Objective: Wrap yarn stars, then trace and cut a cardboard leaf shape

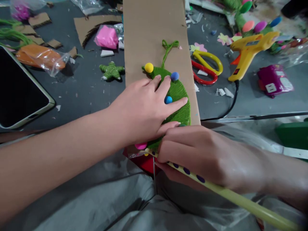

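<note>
A green yarn-wrapped ornament (180, 93), curved along its right side, lies on a strip of brown cardboard (154, 29). A green yarn loop rises from its top, and small yellow, blue and pink balls sit along it. My left hand (146, 107) rests flat across the ornament with its fingers spread. My right hand (192, 154) is closed around a pale yellow stick with dark purple spots (226, 194). The stick's tip lies at the ornament's lower end, by the pink ball (141, 146). My hands cover much of the ornament's lower part.
Right of the cardboard are red and yellow scissors (204, 69), a yellow glue gun (250, 53) with a black cord, and a purple packet (274, 80). To the left lie a phone (20, 89), a green yarn star (112, 70), bagged orange and pink clay, and cardboard scraps.
</note>
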`<state>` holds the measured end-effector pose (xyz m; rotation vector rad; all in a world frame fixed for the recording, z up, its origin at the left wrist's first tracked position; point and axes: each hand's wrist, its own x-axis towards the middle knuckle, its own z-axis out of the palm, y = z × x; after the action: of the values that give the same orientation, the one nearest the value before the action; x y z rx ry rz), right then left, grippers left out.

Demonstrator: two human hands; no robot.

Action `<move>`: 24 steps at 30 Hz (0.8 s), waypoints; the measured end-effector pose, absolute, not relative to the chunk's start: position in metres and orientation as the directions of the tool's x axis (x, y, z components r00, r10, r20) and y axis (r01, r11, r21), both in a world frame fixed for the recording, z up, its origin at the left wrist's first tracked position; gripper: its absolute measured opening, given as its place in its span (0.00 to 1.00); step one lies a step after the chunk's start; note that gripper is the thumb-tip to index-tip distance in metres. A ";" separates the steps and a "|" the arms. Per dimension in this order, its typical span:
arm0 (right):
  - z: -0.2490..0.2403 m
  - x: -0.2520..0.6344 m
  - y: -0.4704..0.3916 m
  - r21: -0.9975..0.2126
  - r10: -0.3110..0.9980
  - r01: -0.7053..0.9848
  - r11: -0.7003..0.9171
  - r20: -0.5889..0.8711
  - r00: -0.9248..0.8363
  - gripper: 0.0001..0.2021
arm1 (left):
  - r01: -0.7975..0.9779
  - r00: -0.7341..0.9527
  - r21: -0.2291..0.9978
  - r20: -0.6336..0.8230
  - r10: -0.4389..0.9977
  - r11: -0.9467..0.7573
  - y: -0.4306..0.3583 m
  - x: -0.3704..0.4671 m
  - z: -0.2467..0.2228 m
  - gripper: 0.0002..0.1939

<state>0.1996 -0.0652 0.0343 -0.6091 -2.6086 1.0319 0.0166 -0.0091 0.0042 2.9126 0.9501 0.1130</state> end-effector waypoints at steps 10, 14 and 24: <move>0.040 0.198 -0.066 -0.648 0.481 0.333 0.685 0.059 -0.875 0.10 | 0.570 0.815 0.107 0.046 0.577 -0.814 -0.010 0.016 0.004 0.30; 0.042 0.201 -0.066 -0.698 0.502 0.353 0.623 0.011 -0.865 0.07 | 0.575 0.812 0.114 0.034 0.582 -0.810 -0.010 0.016 0.005 0.30; 0.050 0.199 -0.057 -0.774 0.506 0.381 0.506 -0.092 -0.857 0.06 | 0.574 0.814 0.091 0.039 0.579 -0.814 -0.010 0.016 0.004 0.30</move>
<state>0.1985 -0.0569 0.0497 -0.7709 -2.5959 1.2784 0.0164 -0.0096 0.0042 2.9208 0.9298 0.0988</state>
